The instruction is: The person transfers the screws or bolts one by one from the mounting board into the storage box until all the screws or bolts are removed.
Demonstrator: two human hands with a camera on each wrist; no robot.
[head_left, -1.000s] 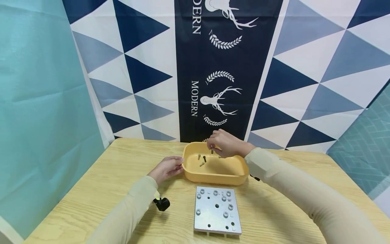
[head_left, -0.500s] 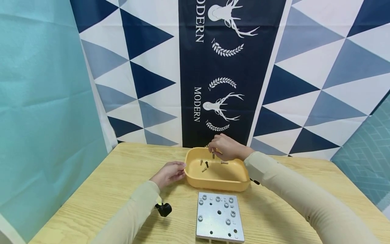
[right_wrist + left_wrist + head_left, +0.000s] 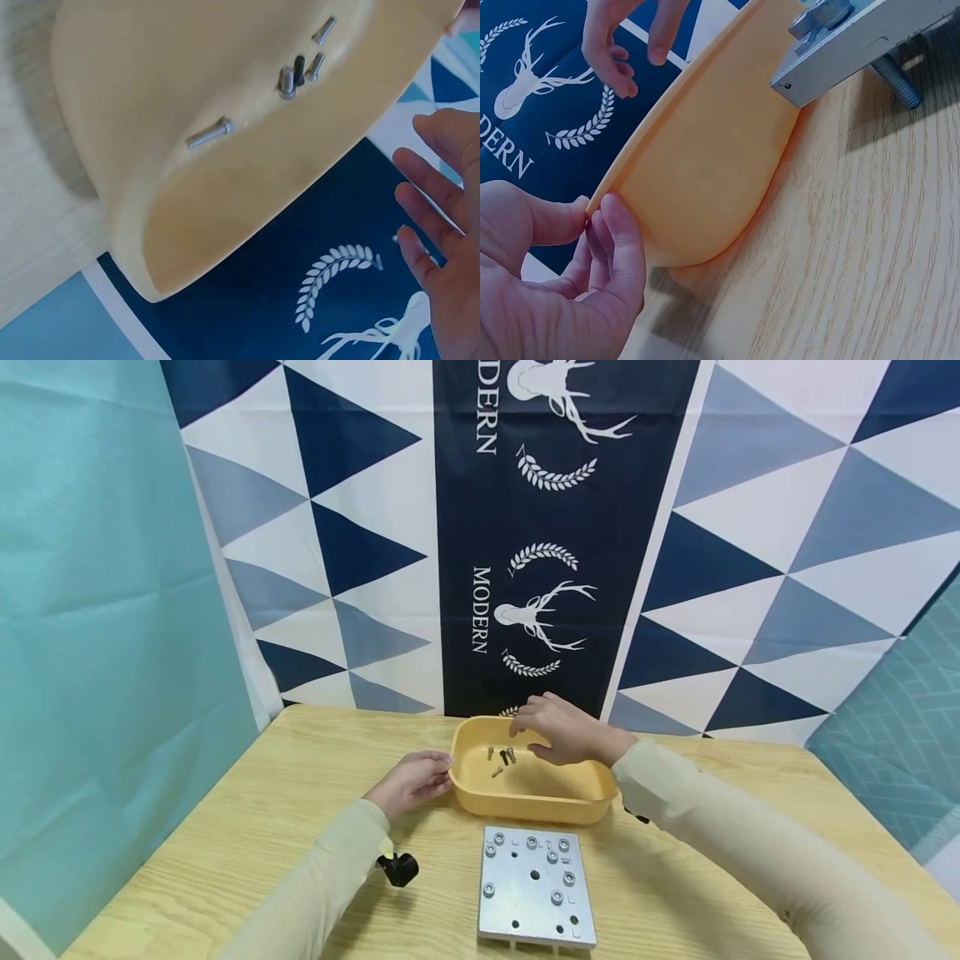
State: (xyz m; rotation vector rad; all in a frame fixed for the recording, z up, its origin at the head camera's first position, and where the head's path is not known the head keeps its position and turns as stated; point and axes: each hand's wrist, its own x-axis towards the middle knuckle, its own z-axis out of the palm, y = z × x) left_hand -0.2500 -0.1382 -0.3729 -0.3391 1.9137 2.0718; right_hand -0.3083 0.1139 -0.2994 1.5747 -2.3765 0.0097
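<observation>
- Pinching the rim of the yellow tray [image 3: 525,808] between thumb and fingers, the left hand [image 3: 414,779] held its left end.
- The right hand [image 3: 561,731] was above the far part of the tray; its fingers were spread apart and slightly bent, the thumb stood clear of them, and nothing was between them.
- The tray rested on the wooden surface [image 3: 337,752], its long side roughly parallel to the far edge.
- Five screws lay on the tray floor in the right wrist view: a black screw [image 3: 299,70], three silver screws [image 3: 286,82] near it, and a separate silver screw [image 3: 210,133] farther toward the right end.
- One of the three silver screws lay just beside the black one; whether they touched could not be told.
- A metal plate [image 3: 525,902] was on the near side of the tray, carrying several socket-head bolts [image 3: 557,897] and some bare holes; a threaded shank [image 3: 897,81] projected beneath it.
- Behind the surface hung a patterned cloth [image 3: 555,518] with triangles and deer heads; a teal sheet [image 3: 112,610] hung at the left.
</observation>
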